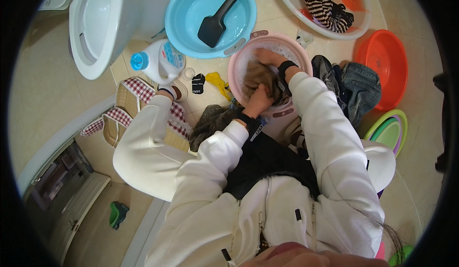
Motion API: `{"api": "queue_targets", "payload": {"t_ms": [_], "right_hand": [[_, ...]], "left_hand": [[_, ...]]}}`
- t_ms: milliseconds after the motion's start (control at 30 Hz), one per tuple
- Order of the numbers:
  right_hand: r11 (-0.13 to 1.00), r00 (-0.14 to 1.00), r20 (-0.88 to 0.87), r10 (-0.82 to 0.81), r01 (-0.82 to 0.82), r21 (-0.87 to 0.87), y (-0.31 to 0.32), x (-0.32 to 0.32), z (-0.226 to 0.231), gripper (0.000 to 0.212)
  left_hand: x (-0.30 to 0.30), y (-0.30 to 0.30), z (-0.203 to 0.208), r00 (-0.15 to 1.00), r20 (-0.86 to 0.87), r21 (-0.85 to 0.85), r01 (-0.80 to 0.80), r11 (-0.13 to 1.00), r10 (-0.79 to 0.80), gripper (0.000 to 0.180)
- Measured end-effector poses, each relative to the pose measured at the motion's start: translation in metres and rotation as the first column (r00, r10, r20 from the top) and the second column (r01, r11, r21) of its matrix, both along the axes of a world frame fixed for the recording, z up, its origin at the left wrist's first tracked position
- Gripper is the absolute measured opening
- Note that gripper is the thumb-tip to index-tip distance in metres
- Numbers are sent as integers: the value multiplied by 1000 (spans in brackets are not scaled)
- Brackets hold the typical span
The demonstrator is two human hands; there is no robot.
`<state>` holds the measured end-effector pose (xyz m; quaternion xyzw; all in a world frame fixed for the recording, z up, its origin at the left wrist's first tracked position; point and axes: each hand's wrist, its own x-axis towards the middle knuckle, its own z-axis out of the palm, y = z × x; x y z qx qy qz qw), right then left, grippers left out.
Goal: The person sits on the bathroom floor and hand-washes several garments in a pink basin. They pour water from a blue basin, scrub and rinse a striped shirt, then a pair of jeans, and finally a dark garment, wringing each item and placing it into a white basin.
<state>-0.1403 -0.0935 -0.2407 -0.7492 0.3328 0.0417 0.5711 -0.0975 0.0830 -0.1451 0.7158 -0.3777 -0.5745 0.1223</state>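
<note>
A pink basin [306, 59] of soapy water sits in front of me, with a brown wet cloth [259, 74] bunched inside. My left hand [259, 100] is closed on the cloth's near part. At its far edge, my right hand [271, 58] has its fingers curled over the cloth, the tips partly hidden in suds. Dark bands circle both wrists. Below my left wrist, a dark crumpled garment [210, 123] lies beside the basin. Just right of the basin are folded blue jeans [361, 88].
A light blue basin [172, 28] with a black flat-headed tool [213, 30] stands behind, beside a white detergent jug [160, 61]. Striped clothing [322, 4] lies in a white-rimmed basin [287, 2]. An orange basin [385, 69], stacked bowls [389, 133] and a toilet [95, 23] surround me.
</note>
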Motion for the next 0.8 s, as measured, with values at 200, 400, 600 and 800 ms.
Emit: {"api": "queue_targets", "payload": {"t_ms": [200, 400, 600, 800], "right_hand": [[735, 921, -118, -372, 369, 569, -1, 5, 8, 25], [533, 848, -98, -521, 413, 739, 3, 17, 45, 29], [650, 938, -160, -306, 329, 685, 8, 22, 68, 39], [734, 971, -98, -217, 228, 640, 1, 12, 80, 37]], "left_hand": [[-5, 4, -5, 998, 50, 16, 44, 999, -45, 45], [-10, 3, -11, 993, 88, -7, 81, 997, -80, 48], [-14, 3, -12, 994, 92, -42, 60, 997, -56, 49], [-18, 5, -20, 990, 131, -33, 63, 997, -58, 52]]}}
